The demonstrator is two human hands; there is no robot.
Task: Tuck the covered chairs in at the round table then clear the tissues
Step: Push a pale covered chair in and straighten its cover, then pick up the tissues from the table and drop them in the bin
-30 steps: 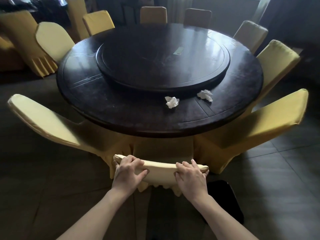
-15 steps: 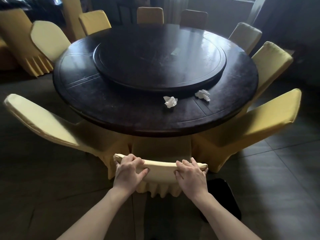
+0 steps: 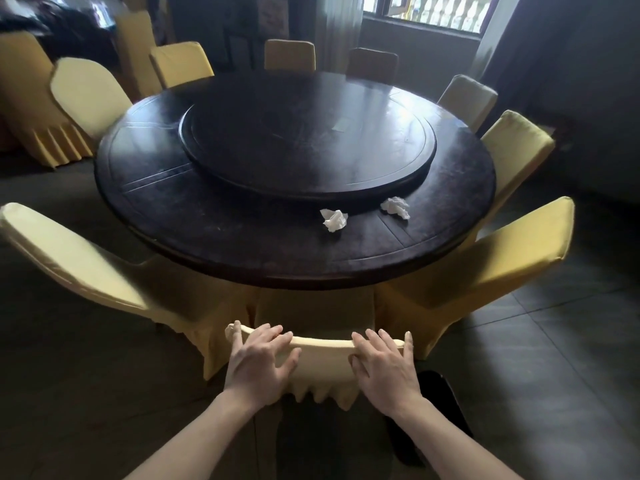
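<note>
Right in front of me stands a yellow covered chair (image 3: 322, 358), its seat under the edge of the dark round table (image 3: 242, 261). My left hand (image 3: 259, 362) and my right hand (image 3: 384, 365) rest on the top of its back, fingers spread and fairly straight, thumbs off the cloth. Two crumpled white tissues lie on the table's near right part: one tissue (image 3: 334, 220) near the middle, the other tissue (image 3: 395, 206) right against the raised turntable (image 3: 304, 143).
More covered chairs ring the table: a left neighbour chair (image 3: 69, 258) and a right neighbour chair (image 3: 502, 265) flank mine closely. Spare chairs (image 3: 31, 98) stand at the far left. A dark object (image 3: 440, 396) lies on the tiled floor by my right wrist.
Both hands gripped the chair back before; their fingers have now straightened and spread, resting on it. The view has lifted slightly, showing the window.
</note>
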